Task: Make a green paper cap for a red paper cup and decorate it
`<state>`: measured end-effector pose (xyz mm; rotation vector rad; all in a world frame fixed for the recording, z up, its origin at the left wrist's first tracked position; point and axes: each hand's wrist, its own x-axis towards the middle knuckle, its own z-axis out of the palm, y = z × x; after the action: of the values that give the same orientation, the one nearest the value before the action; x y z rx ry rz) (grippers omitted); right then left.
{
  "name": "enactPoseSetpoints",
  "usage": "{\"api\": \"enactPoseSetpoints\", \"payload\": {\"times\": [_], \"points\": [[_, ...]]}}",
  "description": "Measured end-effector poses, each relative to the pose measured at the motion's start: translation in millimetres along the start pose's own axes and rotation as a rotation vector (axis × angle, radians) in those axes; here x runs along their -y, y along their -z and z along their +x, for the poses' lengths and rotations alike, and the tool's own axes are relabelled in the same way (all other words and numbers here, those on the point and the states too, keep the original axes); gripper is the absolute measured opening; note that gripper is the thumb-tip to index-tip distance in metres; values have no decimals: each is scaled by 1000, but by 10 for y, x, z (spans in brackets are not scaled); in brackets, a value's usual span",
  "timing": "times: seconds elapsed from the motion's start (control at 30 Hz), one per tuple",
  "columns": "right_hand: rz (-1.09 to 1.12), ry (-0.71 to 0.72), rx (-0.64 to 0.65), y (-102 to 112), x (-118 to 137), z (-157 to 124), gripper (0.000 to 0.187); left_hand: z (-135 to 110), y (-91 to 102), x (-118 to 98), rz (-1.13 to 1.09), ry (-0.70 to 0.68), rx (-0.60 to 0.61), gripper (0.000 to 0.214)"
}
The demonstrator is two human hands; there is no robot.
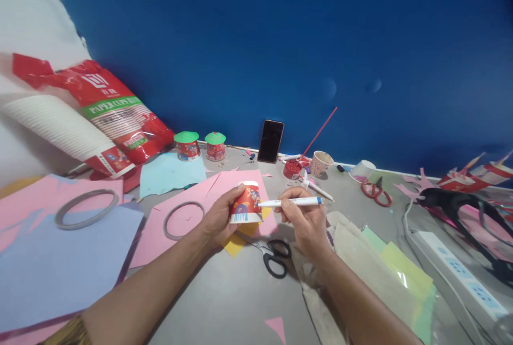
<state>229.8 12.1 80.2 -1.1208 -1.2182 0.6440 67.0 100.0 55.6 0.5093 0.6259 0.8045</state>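
Observation:
My left hand is closed around a small red and white paper cup, held upside down above the table. My right hand grips a white marker with a blue end; its tip touches the cup's side. Under the hands lie a pink paper sheet, a yellow paper scrap and black-handled scissors.
A red bag of stacked paper cups lies at the left. Two cups with green lids, a dark phone, red scissors and a power strip stand around. Tape rings rest on coloured sheets.

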Motion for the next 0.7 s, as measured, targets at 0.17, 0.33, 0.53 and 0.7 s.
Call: {"api": "enactPoseSetpoints", "payload": {"times": [0.17, 0.33, 0.53, 0.7], "points": [[14, -27, 21, 22, -21, 9, 16, -18, -16, -67, -15, -38, 32, 24], [154, -101, 39, 21, -92, 19, 19, -46, -34, -117, 5, -22, -5, 29], [275, -142, 0, 8, -147, 63, 29, -73, -25, -124, 58, -7, -42, 31], [24, -65, -115, 23, -199, 114, 25, -58, -19, -137, 69, -55, -78, 27]]}}
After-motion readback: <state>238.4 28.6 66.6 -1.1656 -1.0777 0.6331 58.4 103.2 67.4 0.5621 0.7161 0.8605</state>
